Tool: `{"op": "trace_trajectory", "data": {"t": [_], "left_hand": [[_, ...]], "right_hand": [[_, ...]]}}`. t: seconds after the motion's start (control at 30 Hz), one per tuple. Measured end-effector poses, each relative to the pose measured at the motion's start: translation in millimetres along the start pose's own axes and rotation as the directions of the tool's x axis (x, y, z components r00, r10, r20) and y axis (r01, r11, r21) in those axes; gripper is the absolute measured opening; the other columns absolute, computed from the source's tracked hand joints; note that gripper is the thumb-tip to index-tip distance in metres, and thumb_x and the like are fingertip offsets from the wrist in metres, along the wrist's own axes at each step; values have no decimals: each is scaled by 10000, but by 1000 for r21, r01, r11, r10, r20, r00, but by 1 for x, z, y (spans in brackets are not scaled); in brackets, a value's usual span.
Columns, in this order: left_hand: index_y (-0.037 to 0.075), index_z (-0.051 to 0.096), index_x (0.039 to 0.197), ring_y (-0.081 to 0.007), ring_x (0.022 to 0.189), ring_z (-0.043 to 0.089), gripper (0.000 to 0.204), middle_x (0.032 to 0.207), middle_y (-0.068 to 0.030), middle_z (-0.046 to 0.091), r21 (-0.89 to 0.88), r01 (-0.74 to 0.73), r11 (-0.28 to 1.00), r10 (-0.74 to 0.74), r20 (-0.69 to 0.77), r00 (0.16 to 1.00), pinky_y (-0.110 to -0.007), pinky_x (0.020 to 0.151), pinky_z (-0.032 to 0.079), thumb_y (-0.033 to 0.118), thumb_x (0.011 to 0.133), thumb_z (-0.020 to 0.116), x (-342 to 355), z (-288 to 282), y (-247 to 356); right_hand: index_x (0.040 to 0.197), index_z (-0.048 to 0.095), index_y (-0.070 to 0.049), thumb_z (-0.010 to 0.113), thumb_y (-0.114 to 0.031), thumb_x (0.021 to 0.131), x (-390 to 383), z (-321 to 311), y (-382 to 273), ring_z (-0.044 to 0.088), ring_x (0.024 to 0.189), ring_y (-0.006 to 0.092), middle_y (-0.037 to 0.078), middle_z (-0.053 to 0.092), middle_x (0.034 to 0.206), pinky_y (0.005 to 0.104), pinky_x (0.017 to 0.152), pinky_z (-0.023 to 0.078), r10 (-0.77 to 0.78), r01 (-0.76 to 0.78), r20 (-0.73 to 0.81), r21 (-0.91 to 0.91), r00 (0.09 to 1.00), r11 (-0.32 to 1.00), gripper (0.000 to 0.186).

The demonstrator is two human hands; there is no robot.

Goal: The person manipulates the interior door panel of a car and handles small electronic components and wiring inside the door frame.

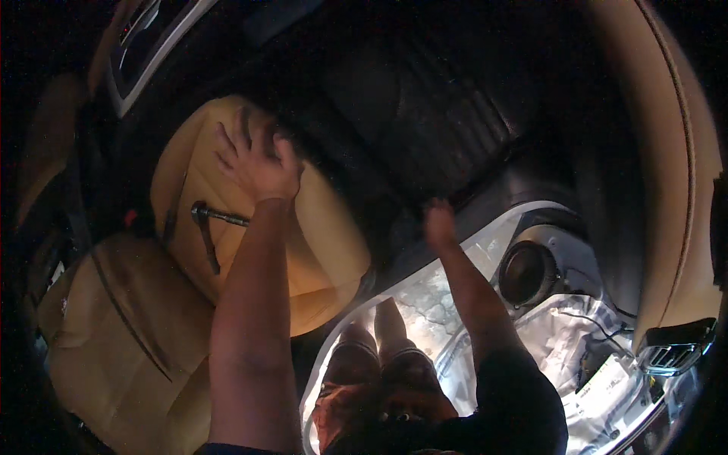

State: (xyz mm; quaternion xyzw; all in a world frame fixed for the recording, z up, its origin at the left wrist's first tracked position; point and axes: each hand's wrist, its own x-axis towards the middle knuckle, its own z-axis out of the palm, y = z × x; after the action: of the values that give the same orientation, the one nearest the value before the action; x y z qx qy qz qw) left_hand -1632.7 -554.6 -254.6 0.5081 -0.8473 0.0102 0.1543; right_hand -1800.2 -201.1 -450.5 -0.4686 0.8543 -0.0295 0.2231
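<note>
My left hand (260,163) is over the tan car seat cushion (318,227), its fingers spread and nothing visible in it. Beside that forearm, a dark ratchet wrench (208,246) with an extension bar (231,218) lies on the cushion. The forearm hides the bar's far end. Farther right, my right hand (439,221) is at the edge of the dark footwell, just above the door sill (425,258). Shadow and blur hide its fingers, so I cannot see whether anything is in them.
A tan seat backrest (144,303) rises at the left. The opened door at the right shows a round speaker (528,271) and crinkled pale sheeting (569,334). A dark ribbed floor mat (455,114) lies in the footwell. A tan dashboard panel (660,136) curves along the right.
</note>
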Motion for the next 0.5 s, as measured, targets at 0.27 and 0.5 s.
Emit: {"op": "trace_trajectory", "data": {"t": [0.27,0.5], "left_hand": [[257,717,1128,-374,1516,198,329,1567,4,414,-43,-3,999,-1,-85,996,-648,1187,123,381,861,571,-2,5,-7],[255,701,1168,-380,1516,188,360,1575,13,401,-61,4,998,-7,-57,998,-635,1201,91,383,859,568,0,5,-2]], "right_hand": [[813,728,-85,678,-222,756,42,-34,41,647,956,362,166,708,924,466,872,499,49,-45,10,-244,999,969,156],[951,697,-28,669,-156,789,34,-16,-4,658,981,400,201,701,943,522,883,520,139,-122,372,-68,918,990,208]]}}
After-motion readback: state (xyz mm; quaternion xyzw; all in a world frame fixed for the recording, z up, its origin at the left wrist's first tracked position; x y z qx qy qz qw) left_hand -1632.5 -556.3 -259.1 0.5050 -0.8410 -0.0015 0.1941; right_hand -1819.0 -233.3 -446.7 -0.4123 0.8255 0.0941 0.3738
